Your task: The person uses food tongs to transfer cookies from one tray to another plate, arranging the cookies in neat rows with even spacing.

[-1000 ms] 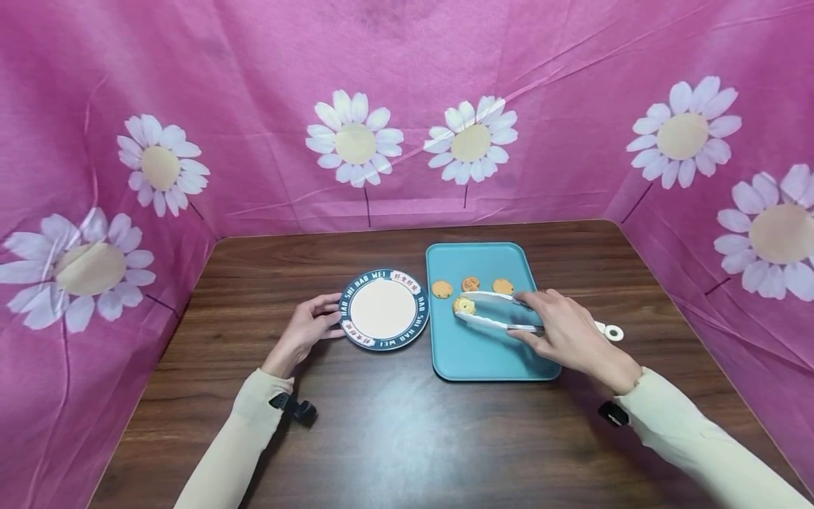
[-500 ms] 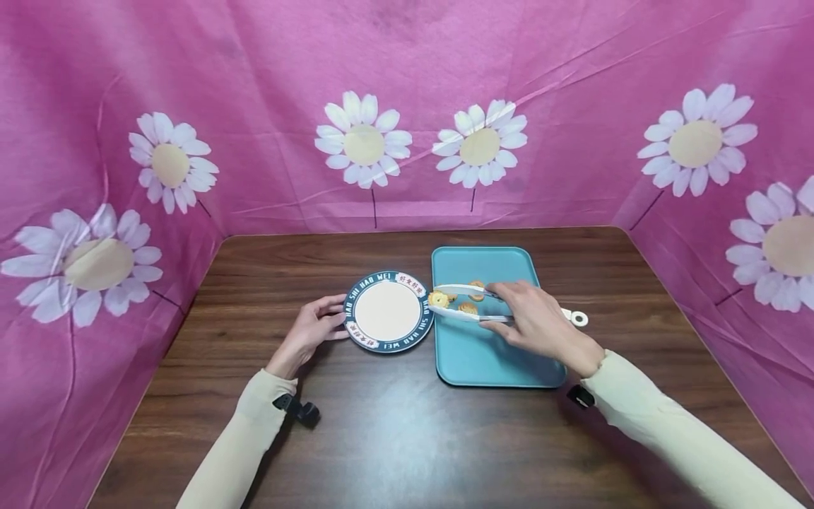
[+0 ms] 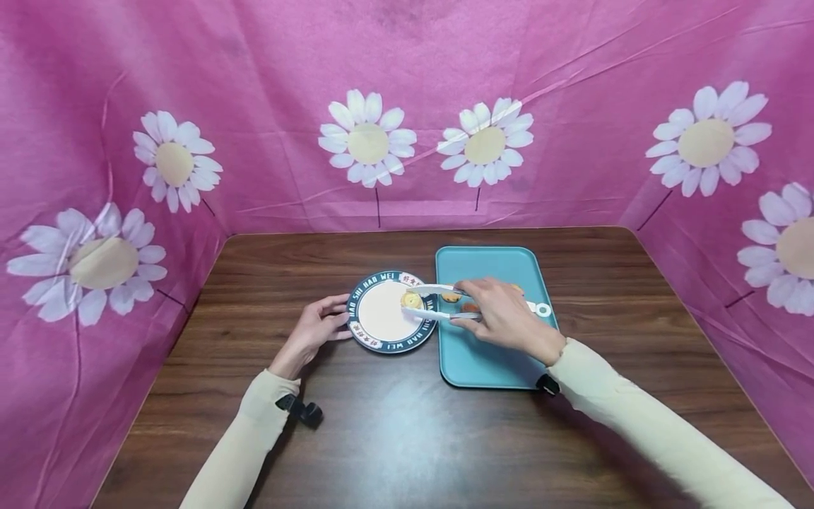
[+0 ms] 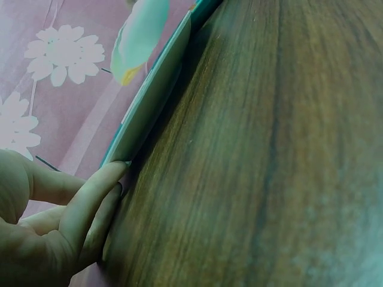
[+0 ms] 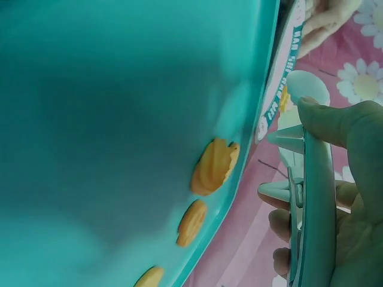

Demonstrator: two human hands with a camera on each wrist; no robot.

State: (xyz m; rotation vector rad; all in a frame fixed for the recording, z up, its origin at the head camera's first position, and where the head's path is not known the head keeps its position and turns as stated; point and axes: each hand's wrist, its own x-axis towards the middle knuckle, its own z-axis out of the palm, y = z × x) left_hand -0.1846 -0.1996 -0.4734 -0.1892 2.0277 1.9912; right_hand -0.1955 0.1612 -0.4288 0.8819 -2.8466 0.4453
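My left hand (image 3: 316,325) holds the left rim of a round plate (image 3: 384,314) with a dark lettered border. In the left wrist view, fingertips (image 4: 114,170) meet the edge of the plate (image 4: 146,110). My right hand (image 3: 509,325) grips tongs (image 3: 434,313) with pale tips and a white ring at the back end. Between the tips, over the right part of the plate, is a small yellow cookie (image 3: 410,301). The right wrist view shows the thumb and fingers around the tongs (image 5: 320,233), whose tips overlap the plate rim (image 5: 281,84).
A blue-green tray (image 3: 490,263) lies right beside the plate on the wooden table (image 3: 305,268). Several cookies lie in it, among them a ridged one (image 5: 215,166) near the tray wall; my right hand partly covers them in the head view. A pink flowered cloth (image 3: 273,120) stands behind.
My right hand has moved left with the tongs, carrying the yellow cookie from over the tray to over the plate. My left hand stays at the plate's rim.
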